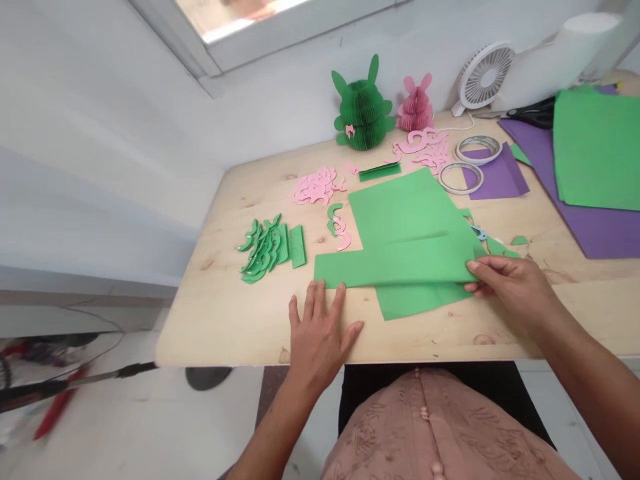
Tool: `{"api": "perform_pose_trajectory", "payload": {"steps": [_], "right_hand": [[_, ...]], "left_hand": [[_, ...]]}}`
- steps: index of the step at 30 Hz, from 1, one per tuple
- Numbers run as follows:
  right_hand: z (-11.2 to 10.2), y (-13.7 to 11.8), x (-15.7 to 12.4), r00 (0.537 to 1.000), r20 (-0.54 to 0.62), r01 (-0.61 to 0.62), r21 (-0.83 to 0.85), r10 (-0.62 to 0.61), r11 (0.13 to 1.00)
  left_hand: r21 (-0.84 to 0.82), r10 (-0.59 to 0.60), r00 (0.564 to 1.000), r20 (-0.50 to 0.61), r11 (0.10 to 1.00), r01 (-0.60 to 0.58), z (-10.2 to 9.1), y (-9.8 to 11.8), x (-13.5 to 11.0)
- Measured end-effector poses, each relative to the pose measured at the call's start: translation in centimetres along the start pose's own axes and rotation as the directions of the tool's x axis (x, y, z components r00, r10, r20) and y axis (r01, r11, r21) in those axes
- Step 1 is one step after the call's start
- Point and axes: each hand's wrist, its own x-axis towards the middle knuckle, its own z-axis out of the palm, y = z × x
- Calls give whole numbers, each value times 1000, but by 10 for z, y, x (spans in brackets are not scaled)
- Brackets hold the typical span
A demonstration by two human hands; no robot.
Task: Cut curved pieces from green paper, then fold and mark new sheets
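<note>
Pale wood makes up the tabletop (205, 320). Nearest, the left hand (317, 333) is spread wide, fingertips at the lower left corner of a green strip (390, 265); the right hand (517, 290) pinches the strip's far end between thumb and fingers. It lies across a green sheet (400, 207) — whether joined, I can't tell. Best, I'd judge, to hold the left corner lightly and keep the right end level — uneven tension could wrinkle the paper. Beyond lie pink cutouts (317, 187), then a green figure (363, 113).
</note>
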Motion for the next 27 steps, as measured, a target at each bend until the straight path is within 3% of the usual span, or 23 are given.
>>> {"api": "perform_pose_trajectory", "payload": {"steps": [5,27], "right_hand": [[0,-2,-1,1000,1,4,-16,-4,1000],[0,-2,0,1000,-5,-21,-49,21,999]], "left_hand": [[-44,49,999,-18,998,-50,4,4,1],[-28,3,1000,7,1000,-3,8,14,0]]}}
